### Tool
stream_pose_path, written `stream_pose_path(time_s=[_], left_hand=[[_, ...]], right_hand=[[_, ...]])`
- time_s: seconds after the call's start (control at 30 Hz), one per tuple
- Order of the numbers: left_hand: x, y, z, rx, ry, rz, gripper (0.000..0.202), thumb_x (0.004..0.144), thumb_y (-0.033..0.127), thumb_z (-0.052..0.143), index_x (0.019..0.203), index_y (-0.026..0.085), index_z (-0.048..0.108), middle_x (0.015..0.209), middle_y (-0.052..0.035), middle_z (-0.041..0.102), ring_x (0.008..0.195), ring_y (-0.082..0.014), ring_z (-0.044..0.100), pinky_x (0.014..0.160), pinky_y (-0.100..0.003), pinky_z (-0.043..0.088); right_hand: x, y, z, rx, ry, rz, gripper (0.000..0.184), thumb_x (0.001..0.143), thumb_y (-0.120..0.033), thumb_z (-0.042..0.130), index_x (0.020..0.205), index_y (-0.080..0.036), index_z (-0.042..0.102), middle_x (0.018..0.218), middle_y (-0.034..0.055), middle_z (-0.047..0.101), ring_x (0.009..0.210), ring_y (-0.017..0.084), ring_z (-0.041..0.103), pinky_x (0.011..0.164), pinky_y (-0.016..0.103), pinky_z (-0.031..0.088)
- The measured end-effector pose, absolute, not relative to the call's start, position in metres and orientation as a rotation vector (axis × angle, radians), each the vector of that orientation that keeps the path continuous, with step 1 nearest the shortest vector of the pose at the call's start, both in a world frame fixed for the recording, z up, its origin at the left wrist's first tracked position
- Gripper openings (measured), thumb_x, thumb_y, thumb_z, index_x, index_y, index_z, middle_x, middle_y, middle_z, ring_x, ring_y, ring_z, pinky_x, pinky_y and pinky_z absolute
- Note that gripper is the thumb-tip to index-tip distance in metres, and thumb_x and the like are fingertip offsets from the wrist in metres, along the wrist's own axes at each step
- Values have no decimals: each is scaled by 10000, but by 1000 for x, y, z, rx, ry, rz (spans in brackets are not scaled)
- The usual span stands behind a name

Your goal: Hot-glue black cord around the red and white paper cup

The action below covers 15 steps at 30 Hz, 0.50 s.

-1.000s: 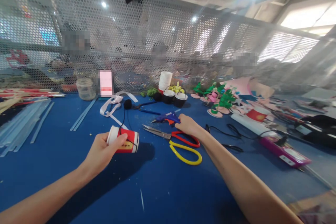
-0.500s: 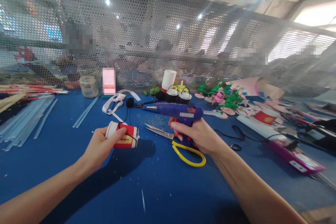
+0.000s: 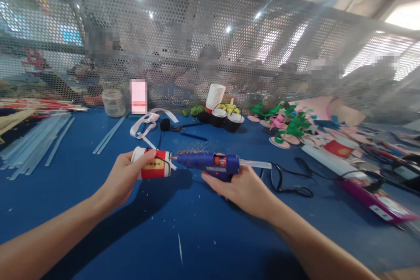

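My left hand (image 3: 123,178) is closed around a small paper cup (image 3: 151,163) with a red wrap and a yellow label, held on its side above the blue table (image 3: 183,236). A black cord runs from the cup's rim. My right hand (image 3: 241,188) grips a blue glue gun (image 3: 210,162) with a clear glue stick (image 3: 256,164) at its rear. The gun's nozzle points left and meets the cup's open end.
A perforated metal screen (image 3: 210,52) closes the back, with people behind it. Clear glue sticks (image 3: 36,140) lie left. A plastic jar (image 3: 113,102), white ribbon (image 3: 147,122), stacked cups (image 3: 215,96), black pots (image 3: 226,120), green and pink paper flowers (image 3: 285,127) and a purple box (image 3: 377,197) lie around.
My right hand took the glue gun off the table, lifted it and swung its nozzle left to the cup. The scissors are now out of sight behind hand and gun.
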<state>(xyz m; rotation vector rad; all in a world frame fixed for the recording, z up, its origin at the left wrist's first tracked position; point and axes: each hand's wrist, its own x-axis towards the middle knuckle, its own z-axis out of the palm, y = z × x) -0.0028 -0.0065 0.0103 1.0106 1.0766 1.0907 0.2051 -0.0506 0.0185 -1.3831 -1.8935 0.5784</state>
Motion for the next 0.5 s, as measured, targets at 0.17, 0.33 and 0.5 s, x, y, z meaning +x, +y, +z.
stream_pose_path(time_s=[0.17,0.33,0.5], left_hand=[[-4,-6,9,1045,1078,1117,132,623,231,648,681,113,638,569,-34,682,499,-137,610,496,-209,457],[-4,-6,9,1050,1088,1113,119,621,228,647,673,122,636,547,-26,678,505,-131,609,511,-198,455],[-4,-5,8,1079,1101,1091,165,614,270,647,682,121,642,550,-44,678,516,-165,617,507,-237,464]], right_hand=[[205,-51,21,-1375,-1918,551,190,700,-238,518,526,-193,455,424,-55,431,429,92,424,431,211,366],[205,-51,22,-1382,-1936,526,226,694,-245,516,491,-198,426,432,-47,442,444,98,434,438,215,370],[205,-52,23,-1390,-1967,502,185,691,-247,500,521,-198,449,415,-55,403,424,92,402,417,212,346]])
